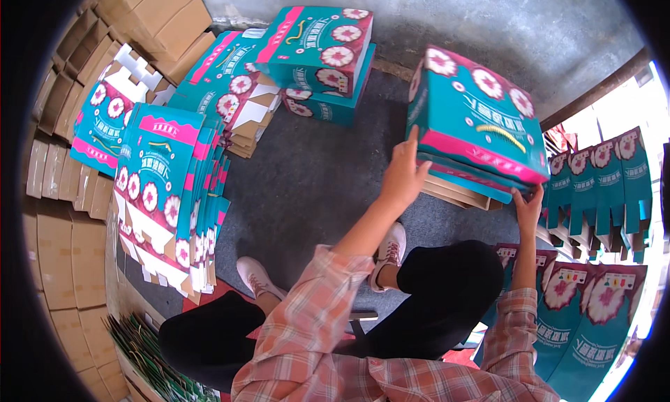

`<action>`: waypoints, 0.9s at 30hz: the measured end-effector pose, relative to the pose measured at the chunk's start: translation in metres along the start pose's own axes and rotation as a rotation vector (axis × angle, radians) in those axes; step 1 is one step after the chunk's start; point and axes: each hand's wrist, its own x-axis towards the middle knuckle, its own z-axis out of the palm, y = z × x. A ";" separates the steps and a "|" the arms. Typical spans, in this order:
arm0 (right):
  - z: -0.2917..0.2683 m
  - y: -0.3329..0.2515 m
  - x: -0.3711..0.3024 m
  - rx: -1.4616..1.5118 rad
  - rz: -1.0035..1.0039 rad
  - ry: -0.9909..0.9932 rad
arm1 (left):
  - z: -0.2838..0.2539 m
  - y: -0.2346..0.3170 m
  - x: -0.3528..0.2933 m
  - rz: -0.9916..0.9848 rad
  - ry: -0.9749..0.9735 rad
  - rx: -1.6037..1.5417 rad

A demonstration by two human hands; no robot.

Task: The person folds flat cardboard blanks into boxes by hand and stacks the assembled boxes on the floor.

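A teal cardboard box (pixel 481 112) with pink bands and round flower pictures lies to the right, by the wall. My left hand (pixel 406 170) grips its near left corner, fingers up along the side and thumb across the front. At the near right corner my right hand (pixel 528 205) holds on low, its other fingers partly hidden. Just under the box shows the edge of another teal piece (pixel 464 176). Brown cardboard edges (pixel 450 191) stick out below that, towards me.
Two more made-up teal boxes (pixel 317 46) are stacked at the back. Flat teal cartons (pixel 157 172) pile up on the left beside brown cardboard boxes (pixel 59 248). Rows of teal cartons (pixel 600 185) stand at the right. Dark floor (pixel 293 185) lies between, with my feet on it.
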 end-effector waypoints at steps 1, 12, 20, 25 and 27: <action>-0.003 0.015 0.003 -0.004 0.008 0.004 | 0.016 -0.002 0.008 0.009 -0.023 0.020; 0.004 0.073 0.052 -0.006 0.050 0.042 | 0.040 -0.031 0.047 0.042 -0.143 -0.023; -0.017 0.184 -0.058 -0.467 0.132 -0.360 | -0.111 -0.016 -0.080 -0.166 0.135 0.052; 0.077 0.044 -0.111 1.016 0.995 -0.381 | -0.229 0.031 -0.179 -0.323 0.609 -1.049; 0.087 -0.057 -0.089 1.028 0.814 -0.398 | -0.261 0.060 -0.207 -0.281 0.638 -1.121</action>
